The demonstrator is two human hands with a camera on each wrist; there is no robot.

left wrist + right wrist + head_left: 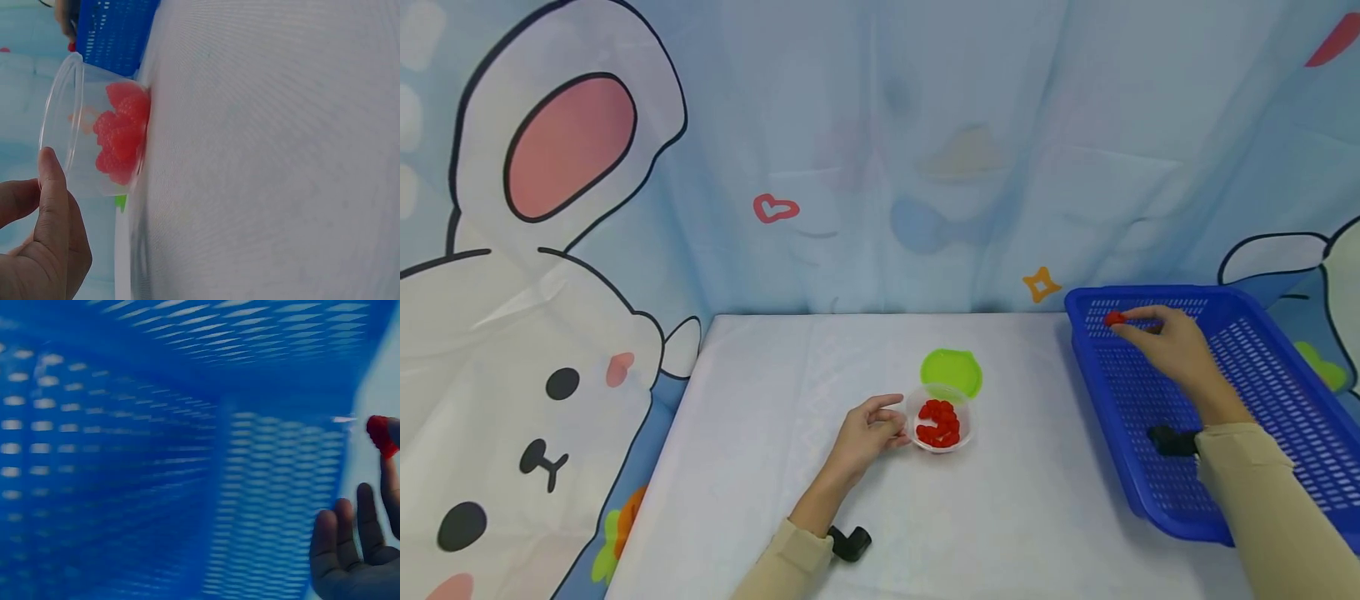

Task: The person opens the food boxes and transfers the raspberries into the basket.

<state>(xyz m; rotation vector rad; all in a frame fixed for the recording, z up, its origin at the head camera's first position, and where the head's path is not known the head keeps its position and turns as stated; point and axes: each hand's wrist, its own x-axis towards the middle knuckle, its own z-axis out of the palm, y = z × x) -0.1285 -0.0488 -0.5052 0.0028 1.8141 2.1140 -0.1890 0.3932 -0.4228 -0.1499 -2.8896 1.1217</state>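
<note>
A clear round plastic cup (967, 422) stands upright on the white table and holds several red raspberries (122, 134). My left hand (867, 433) is at the cup's left side, with thumb and fingertips holding its rim (44, 134). Just behind the cup lies a bright green lid (951, 367). Over the far left part of a blue basket (1101, 417), my right hand (1176, 346) pinches one raspberry (1115, 318) between thumb and index finger. From the right wrist view, that raspberry (381, 434) shows at the fingertips, with the other fingers apart from it.
The blue plastic basket has slotted walls and stands along the right side of the white-covered table (1000, 517). Behind and at the left hangs a cartoon-printed cloth (865, 167). Each wrist carries a small black device (850, 544).
</note>
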